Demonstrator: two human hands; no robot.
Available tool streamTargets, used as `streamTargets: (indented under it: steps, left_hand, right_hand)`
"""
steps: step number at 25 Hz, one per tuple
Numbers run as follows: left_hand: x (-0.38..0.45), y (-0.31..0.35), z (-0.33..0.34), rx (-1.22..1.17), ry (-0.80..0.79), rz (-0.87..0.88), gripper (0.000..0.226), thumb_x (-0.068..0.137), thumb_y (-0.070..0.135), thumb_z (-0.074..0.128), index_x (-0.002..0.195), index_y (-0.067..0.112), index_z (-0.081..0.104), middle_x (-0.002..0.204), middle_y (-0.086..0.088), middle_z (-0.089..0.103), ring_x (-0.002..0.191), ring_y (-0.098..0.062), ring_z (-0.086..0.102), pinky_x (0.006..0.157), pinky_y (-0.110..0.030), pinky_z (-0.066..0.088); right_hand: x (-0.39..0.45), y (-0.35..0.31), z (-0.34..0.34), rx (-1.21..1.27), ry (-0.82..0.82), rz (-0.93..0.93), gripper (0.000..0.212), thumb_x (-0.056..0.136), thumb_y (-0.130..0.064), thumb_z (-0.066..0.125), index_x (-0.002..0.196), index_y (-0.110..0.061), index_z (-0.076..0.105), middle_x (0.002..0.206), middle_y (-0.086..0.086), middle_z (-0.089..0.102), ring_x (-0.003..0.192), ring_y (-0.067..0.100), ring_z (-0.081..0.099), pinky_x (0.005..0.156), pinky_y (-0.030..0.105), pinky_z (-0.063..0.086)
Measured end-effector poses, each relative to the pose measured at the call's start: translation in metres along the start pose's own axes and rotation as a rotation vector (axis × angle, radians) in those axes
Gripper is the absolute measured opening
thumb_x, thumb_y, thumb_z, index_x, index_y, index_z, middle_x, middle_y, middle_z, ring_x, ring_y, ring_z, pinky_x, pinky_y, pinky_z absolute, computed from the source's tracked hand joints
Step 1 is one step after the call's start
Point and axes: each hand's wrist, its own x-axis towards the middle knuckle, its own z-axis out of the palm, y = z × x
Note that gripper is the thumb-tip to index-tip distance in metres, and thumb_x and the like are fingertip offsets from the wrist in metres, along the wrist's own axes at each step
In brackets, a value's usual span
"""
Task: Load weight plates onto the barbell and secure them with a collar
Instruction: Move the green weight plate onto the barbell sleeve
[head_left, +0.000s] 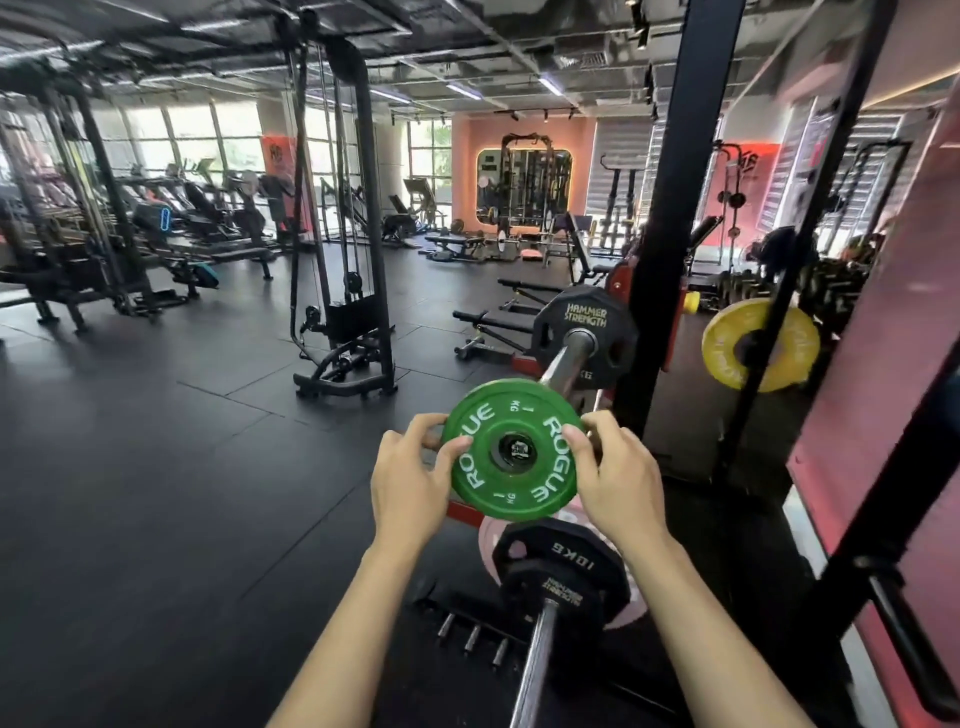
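A small green Rogue plate (511, 449) sits on the end of the barbell sleeve (563, 358), whose end cap shows through the plate's centre hole. My left hand (410, 478) grips the plate's left rim and my right hand (615, 475) grips its right rim, thumbs on the face. Farther up the sleeve stands a black Hammer Strength plate (584, 330). No collar is visible.
Below my hands a second bar (535, 660) carries a black 10 kg plate (558, 564) over a pink one. A black rack upright (660, 218) rises at right with a yellow plate (761, 343) stored behind it. Cable machine (343, 291) and benches stand across the black floor.
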Motion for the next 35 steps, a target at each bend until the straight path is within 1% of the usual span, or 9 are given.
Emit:
streamTargets:
  steps: [2,7,11,15,18,21,25,30,35]
  left_hand:
    - [0.007,-0.007,0.005,-0.028,-0.017,0.028,0.022,0.085,0.06,0.063,0.101,0.061,0.049,0.085,0.018,0.057,0.084,-0.002,0.052,0.063,-0.019,0.038]
    - [0.02,-0.02,0.015,-0.101,-0.077,0.127,0.024,0.084,0.06,0.063,0.105,0.054,0.052,0.08,0.023,0.058,0.091,-0.001,0.052,0.064,-0.015,0.038]
    - [0.033,-0.034,0.02,-0.159,-0.137,0.197,0.027,0.084,0.062,0.061,0.107,0.049,0.056,0.085,0.024,0.059,0.091,-0.001,0.051,0.062,-0.015,0.036]
    - [0.044,-0.044,0.033,-0.214,-0.205,0.183,0.028,0.085,0.052,0.066,0.11,0.042,0.057,0.087,0.017,0.057,0.087,0.0,0.052,0.064,-0.019,0.039]
    - [0.056,-0.05,0.042,-0.23,-0.273,0.2,0.029,0.086,0.054,0.064,0.111,0.041,0.055,0.09,0.012,0.061,0.089,0.001,0.051,0.066,-0.022,0.042]
    - [0.064,-0.054,0.048,-0.246,-0.296,0.216,0.03,0.087,0.055,0.064,0.111,0.039,0.057,0.089,0.014,0.063,0.088,-0.004,0.053,0.069,-0.034,0.049]
    - [0.08,-0.054,0.062,-0.213,-0.263,0.211,0.033,0.084,0.056,0.067,0.108,0.035,0.062,0.08,0.023,0.058,0.084,-0.012,0.054,0.069,-0.04,0.051]
    - [0.101,-0.055,0.089,-0.209,-0.214,0.179,0.035,0.081,0.06,0.068,0.103,0.034,0.061,0.078,0.02,0.062,0.081,-0.01,0.049,0.064,-0.032,0.045]
    - [0.133,-0.057,0.13,-0.239,-0.205,0.129,0.031,0.077,0.058,0.073,0.096,0.04,0.058,0.077,0.023,0.059,0.079,-0.004,0.052,0.064,-0.008,0.032]
  right_hand:
    - [0.0,-0.005,0.006,-0.002,0.068,0.022,0.025,0.097,-0.043,0.047,0.095,-0.019,0.055,0.069,-0.012,0.049,0.071,0.016,0.051,0.059,0.034,0.037]
    - [-0.009,-0.004,0.016,-0.052,0.109,0.124,0.026,0.098,-0.04,0.048,0.102,-0.016,0.057,0.077,-0.006,0.057,0.076,0.02,0.054,0.065,0.041,0.046]
    - [-0.015,-0.015,0.019,-0.102,0.192,0.138,0.032,0.095,-0.047,0.044,0.101,-0.019,0.057,0.075,-0.016,0.049,0.075,0.016,0.052,0.063,0.034,0.041]
    - [-0.019,-0.022,0.021,-0.15,0.243,0.166,0.032,0.093,-0.05,0.048,0.1,-0.02,0.058,0.082,-0.013,0.057,0.078,0.013,0.053,0.066,0.033,0.043]
    - [-0.015,-0.027,0.024,-0.198,0.239,0.233,0.027,0.094,-0.047,0.051,0.1,-0.021,0.059,0.083,-0.009,0.061,0.079,0.013,0.055,0.068,0.035,0.045]
    - [-0.008,-0.028,0.026,-0.299,0.239,0.271,0.03,0.095,-0.047,0.052,0.103,-0.019,0.06,0.083,-0.006,0.062,0.081,0.018,0.055,0.066,0.037,0.043]
    - [0.009,-0.021,0.03,-0.383,0.242,0.325,0.034,0.093,-0.05,0.053,0.105,-0.02,0.063,0.084,-0.004,0.064,0.082,0.019,0.055,0.062,0.033,0.038]
    - [0.033,0.003,0.041,-0.409,0.271,0.339,0.035,0.092,-0.05,0.056,0.103,-0.018,0.066,0.081,-0.003,0.065,0.078,0.02,0.057,0.058,0.03,0.034]
    - [0.07,0.047,0.059,-0.374,0.271,0.335,0.035,0.093,-0.052,0.054,0.1,-0.021,0.067,0.075,-0.009,0.061,0.07,0.014,0.053,0.056,0.029,0.032]
